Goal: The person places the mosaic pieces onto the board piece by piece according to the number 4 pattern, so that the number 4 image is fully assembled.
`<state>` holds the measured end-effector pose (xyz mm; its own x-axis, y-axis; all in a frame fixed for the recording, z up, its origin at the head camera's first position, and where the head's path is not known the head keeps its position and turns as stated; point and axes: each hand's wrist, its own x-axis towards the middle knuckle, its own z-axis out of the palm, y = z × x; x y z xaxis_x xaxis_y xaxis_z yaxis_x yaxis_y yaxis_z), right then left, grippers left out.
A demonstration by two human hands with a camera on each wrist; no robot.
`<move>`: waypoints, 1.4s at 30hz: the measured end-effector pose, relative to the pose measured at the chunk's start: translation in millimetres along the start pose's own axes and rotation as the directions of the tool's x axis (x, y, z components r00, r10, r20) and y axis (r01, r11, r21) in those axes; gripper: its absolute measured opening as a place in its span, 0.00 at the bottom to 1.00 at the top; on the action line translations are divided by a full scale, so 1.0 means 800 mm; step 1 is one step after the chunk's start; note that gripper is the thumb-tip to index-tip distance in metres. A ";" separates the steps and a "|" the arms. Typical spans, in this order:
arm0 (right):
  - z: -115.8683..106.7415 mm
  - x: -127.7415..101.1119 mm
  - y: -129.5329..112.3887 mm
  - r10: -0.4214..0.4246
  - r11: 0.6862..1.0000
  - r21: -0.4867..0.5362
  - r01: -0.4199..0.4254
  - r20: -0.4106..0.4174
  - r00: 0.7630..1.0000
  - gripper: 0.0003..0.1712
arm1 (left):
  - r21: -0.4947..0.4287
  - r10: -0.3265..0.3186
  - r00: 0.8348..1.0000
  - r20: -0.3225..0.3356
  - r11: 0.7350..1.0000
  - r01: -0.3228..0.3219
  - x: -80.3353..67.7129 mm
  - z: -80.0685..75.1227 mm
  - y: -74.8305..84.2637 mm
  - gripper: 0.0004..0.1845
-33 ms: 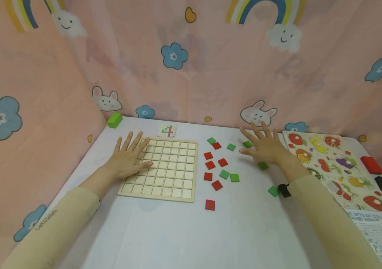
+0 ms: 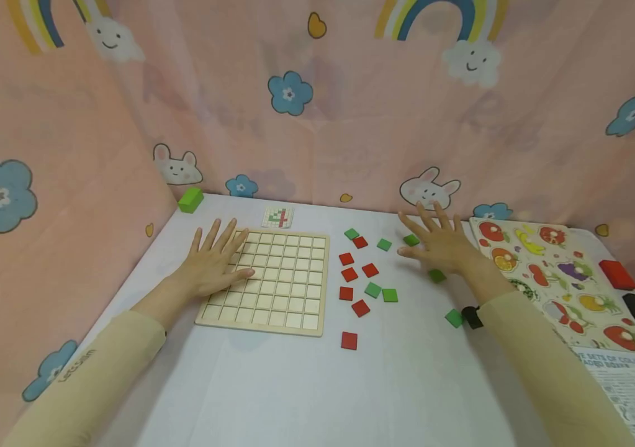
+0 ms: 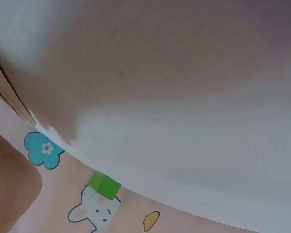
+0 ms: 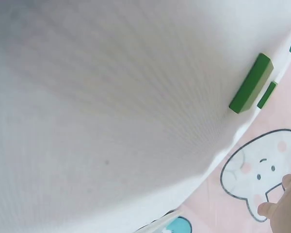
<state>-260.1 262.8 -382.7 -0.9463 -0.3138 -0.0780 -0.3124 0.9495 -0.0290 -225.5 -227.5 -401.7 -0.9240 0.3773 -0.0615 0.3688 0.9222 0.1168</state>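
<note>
While both my hands lie flat and splayed, holding nothing, my left hand (image 2: 213, 264) rests on the wooden grid board (image 2: 278, 279) at centre frame; my right hand (image 2: 440, 245) covers green tiles (image 2: 437, 275) at centre right. A careless sweep could scatter tiles off the worktop (image 2: 317, 385).

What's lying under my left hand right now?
The left hand rests flat, fingers spread, on the left edge of the wooden grid board and the white table. The board's cells in view are empty; those under the palm are covered.
</note>
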 end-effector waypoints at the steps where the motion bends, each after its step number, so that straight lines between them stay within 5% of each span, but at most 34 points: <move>1: 0.001 0.000 0.000 -0.002 1.000 0.005 0.002 -0.001 1.000 0.51 | -0.003 -0.002 1.000 -0.002 1.000 0.002 0.000 0.000 0.000 0.50; 29: -0.008 0.015 -0.014 -0.004 1.000 0.000 0.004 -0.062 0.998 0.49 | 0.013 0.003 1.000 -0.021 1.000 -0.003 0.001 -0.007 -0.001 0.49; 36: -0.008 0.034 -0.054 -0.030 0.991 0.128 0.040 -0.082 0.996 0.41 | -0.178 0.026 0.998 -0.049 0.983 -0.035 0.003 -0.015 -0.017 0.50; 42: -0.004 0.056 -0.098 -0.038 0.962 0.269 0.047 -0.041 0.998 0.29 | -0.448 0.000 0.998 0.070 0.893 0.031 -0.002 -0.021 -0.044 0.43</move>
<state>-278.5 173.9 -380.6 -0.9365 -0.3488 -0.0357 -0.3230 0.8979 -0.2992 -238.5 -261.9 -388.9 -0.9146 0.3825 -0.1310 0.2552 0.7974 0.5468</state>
